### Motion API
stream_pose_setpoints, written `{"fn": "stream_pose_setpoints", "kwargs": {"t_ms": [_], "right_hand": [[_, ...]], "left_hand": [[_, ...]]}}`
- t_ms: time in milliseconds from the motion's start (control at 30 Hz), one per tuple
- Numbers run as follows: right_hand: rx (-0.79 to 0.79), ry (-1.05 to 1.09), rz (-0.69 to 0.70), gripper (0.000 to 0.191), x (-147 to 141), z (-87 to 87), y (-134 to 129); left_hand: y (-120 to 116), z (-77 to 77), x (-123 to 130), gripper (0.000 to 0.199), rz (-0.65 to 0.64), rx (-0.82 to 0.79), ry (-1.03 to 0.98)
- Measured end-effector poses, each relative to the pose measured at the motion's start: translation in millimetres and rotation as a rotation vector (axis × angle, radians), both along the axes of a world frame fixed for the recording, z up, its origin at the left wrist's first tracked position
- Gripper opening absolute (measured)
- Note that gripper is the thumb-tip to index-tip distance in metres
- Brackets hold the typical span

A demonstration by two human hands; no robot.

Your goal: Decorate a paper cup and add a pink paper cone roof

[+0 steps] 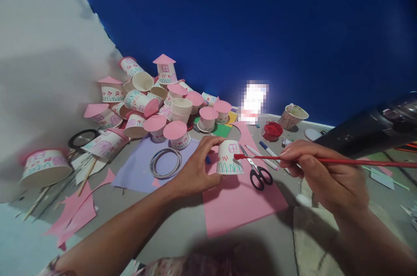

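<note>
My left hand (202, 167) grips an upside-down white paper cup (228, 167) between thumb and fingers. The cup bears a purple window, red dabs and a green zigzag along its rim. In my right hand (321, 172) is a red paintbrush (286, 158), pinched along its handle. Its red-coated tip meets the cup's side just below the window, or lies right in front of it. Under the cup lies a pink paper sheet (241, 211), with black-handled scissors (260, 177) on it. Behind my right hand stands an open tub of red paint (272, 130).
Many decorated cups with pink paper roofs (176, 130) are heaped at the left against the wall. A purple sheet (130, 172) carries a tape roll (165, 163). Markers (270, 150) lie near the scissors. A speckled cup (293, 116) stands at the back, and a dark cylinder (365, 126) juts in at right.
</note>
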State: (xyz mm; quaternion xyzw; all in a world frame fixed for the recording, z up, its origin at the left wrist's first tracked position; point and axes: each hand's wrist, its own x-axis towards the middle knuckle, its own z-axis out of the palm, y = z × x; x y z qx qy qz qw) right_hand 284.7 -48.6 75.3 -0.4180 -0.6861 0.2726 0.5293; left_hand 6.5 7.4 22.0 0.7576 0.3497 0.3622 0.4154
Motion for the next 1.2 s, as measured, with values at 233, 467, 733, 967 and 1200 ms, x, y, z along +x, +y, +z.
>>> {"fn": "stream_pose_setpoints", "kwargs": {"t_ms": [233,467,733,967,1200], "right_hand": [[0.058,-0.08,0.064,0.023,-0.6,-0.4,3.8],[0.058,-0.102,0.09,0.023,0.0,3.4,4.5],[0.052,-0.095,0.074,0.023,1.4,2.6,4.2],[0.085,-0.092,0.06,0.024,2.6,5.8,4.2],[0.086,-0.094,0.124,0.023,1.7,1.5,6.0]], "left_hand": [[-1.5,0.3,0.6,0.079,-0.001,0.0,0.015],[-1.3,0.5,1.2,0.079,-0.005,-0.01,0.01],[-0.1,-2.7,0.5,0.08,-0.024,-0.032,-0.031],[-0.1,-1.5,0.7,0.077,-0.029,-0.051,-0.035],[-2.0,0.5,1.4,0.076,-0.058,-0.048,-0.016]]}}
